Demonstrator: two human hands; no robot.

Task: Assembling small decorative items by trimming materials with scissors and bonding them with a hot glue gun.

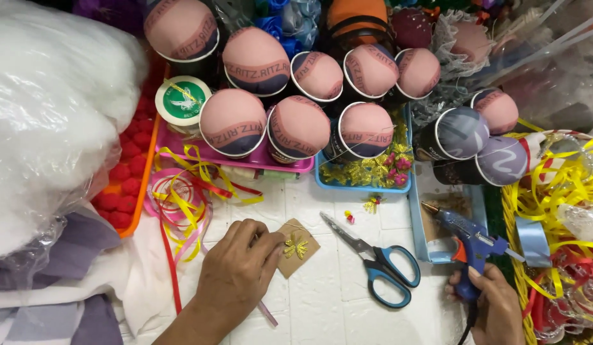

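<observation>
Presently, the left hand (236, 271) rests palm-down on the white tiled surface (328, 300), fingers curled, its fingertips pressing the left edge of a small brown card tag (298, 254). A yellow ribbon flower (296, 246) lies on that tag, just right of the fingertips. The tag sits near the middle of the scene, between the two hands.

The right hand (494, 306), at the near right, is closed around the grip of a blue glue gun (466, 239). The gun's nozzle points far-left and lies over a pale blue tray (419, 246).

Blue-handled scissors (376, 259) lie shut on the tiles between the tag and the glue gun, blades pointing far-left, touching neither hand.

Far of the hands stand rows of cups capped with pink fabric domes (296, 128), some resting on a magenta tray (271, 163). A blue tray (363, 185) to the right holds small gold and pink ornaments. A green-labelled spool (182, 101) stands at the left end of the rows.

Loose yellow and red ribbons (181, 204) lie left of the tag. A bag of white stuffing (47, 121) fills the far left, with an orange tray of red pompoms (127, 185) beside it. More yellow ribbon in a wicker basket (565, 191) occupies the right edge.
</observation>
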